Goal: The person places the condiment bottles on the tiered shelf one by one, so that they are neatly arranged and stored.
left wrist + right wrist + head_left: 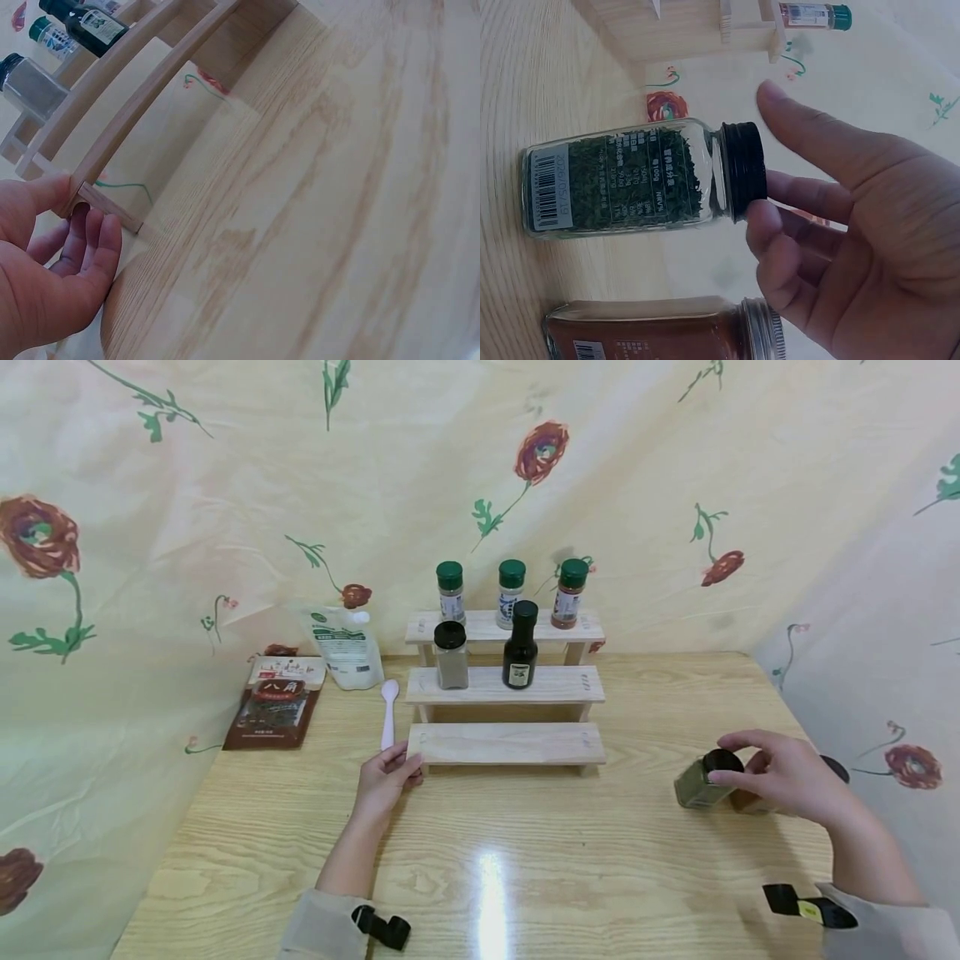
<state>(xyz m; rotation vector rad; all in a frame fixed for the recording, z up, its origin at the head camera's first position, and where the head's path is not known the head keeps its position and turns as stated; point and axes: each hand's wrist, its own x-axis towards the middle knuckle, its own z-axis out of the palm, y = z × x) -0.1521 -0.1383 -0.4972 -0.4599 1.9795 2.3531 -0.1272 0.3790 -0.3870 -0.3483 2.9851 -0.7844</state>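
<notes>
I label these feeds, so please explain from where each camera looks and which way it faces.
Head: worn on the head, facing forward and down at the wooden rack and table; both forearms, left grip and right grip show.
Left wrist: worn there, facing the rack's left end; the left grip shows at left.
Right wrist: worn there, facing the green-filled jar; the right grip shows at right.
Shared: head and right wrist both show this jar and the brown-filled jar beside it.

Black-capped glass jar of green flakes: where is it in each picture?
Head: right side, the glass jar of green flakes at the right hand.
Left wrist: not in it.
Right wrist: mid-height, mostly left of centre.
Shared landmark: the wooden three-step rack, in all three.
</notes>
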